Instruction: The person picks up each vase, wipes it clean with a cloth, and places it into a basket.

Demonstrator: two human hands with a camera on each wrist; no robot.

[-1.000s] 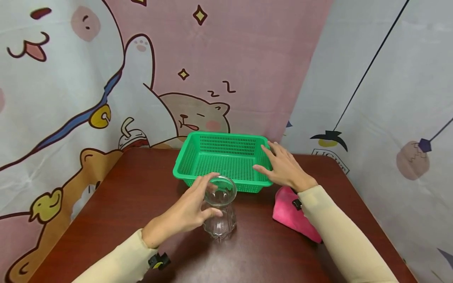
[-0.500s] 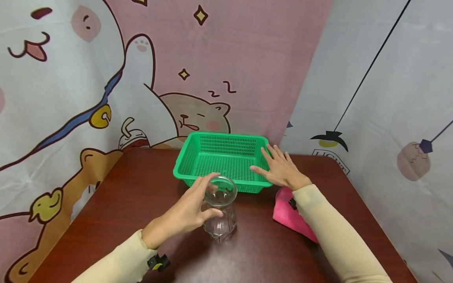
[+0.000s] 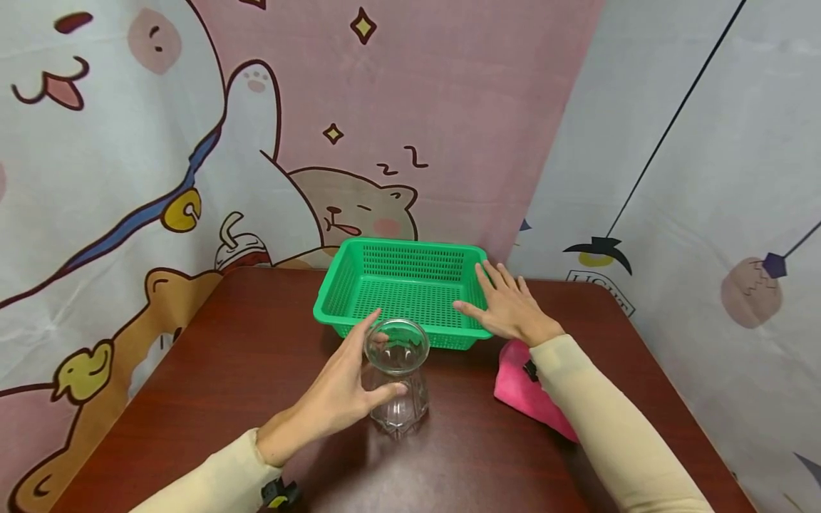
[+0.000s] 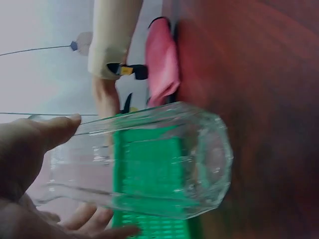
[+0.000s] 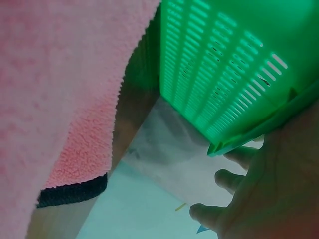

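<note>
A clear glass vase (image 3: 400, 410) with a flared rim and faceted base stands upright on the table. My left hand (image 3: 336, 392) is at its left side, thumb in front and fingers behind, spread rather than curled tight. In the left wrist view the thumb tip lies close along the glass (image 4: 199, 149); whether it touches is unclear. Farther back sits a green plastic basket (image 3: 410, 299) with slotted walls. Over its right rim lies my right hand (image 3: 509, 310), fingers extended and apart. The right wrist view shows those fingers beside the basket's rim (image 5: 279, 119).
A folded pink cloth (image 3: 529, 399) with a dark edge lies under my right forearm, right of the vase. The dark red-brown tabletop (image 3: 256, 349) ends at a printed cartoon curtain (image 3: 449, 128) behind and at the sides.
My left fingers have straightened and loosened around the vase, the hand easing slightly left. The right hand moved a little left along the basket rim, then stayed. Vase and basket have not moved.
</note>
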